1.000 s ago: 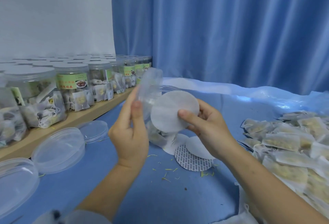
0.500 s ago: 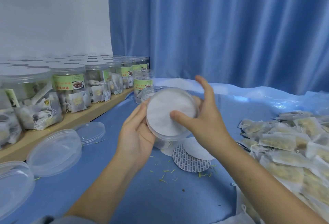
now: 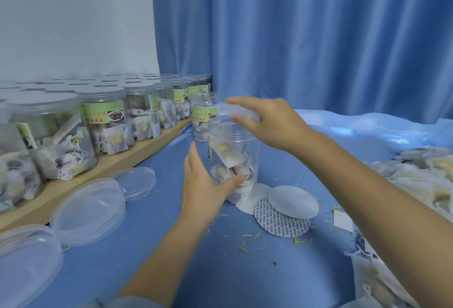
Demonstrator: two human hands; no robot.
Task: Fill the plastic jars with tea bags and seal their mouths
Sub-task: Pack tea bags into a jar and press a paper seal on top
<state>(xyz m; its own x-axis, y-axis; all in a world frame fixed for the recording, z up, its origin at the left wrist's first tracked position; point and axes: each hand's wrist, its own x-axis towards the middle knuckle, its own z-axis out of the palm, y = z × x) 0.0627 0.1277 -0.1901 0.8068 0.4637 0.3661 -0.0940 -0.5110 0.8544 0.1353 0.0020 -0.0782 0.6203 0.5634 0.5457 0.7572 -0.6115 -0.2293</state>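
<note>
A clear plastic jar (image 3: 232, 151) stands upright on the blue table cover, partly filled with tea bags (image 3: 228, 158). My left hand (image 3: 203, 185) grips its lower wall from the left. My right hand (image 3: 272, 121) reaches over the jar's mouth from the right and pinches a round white seal disc (image 3: 244, 111) between thumb and fingers. The disc lies blurred over the rim, so I cannot tell whether it sits flat on it.
Spare seal discs (image 3: 293, 201) lie just right of the jar, one with its printed side up (image 3: 279, 222). A pile of loose tea bags (image 3: 416, 180) fills the right. Clear lids (image 3: 90, 209) lie at left. Filled jars (image 3: 103, 121) line a wooden shelf; another jar (image 3: 202, 116) stands behind.
The jar was tilted with its mouth toward me; it now stands upright. My left hand slid down to its lower wall, and my right hand moved on top with the disc.
</note>
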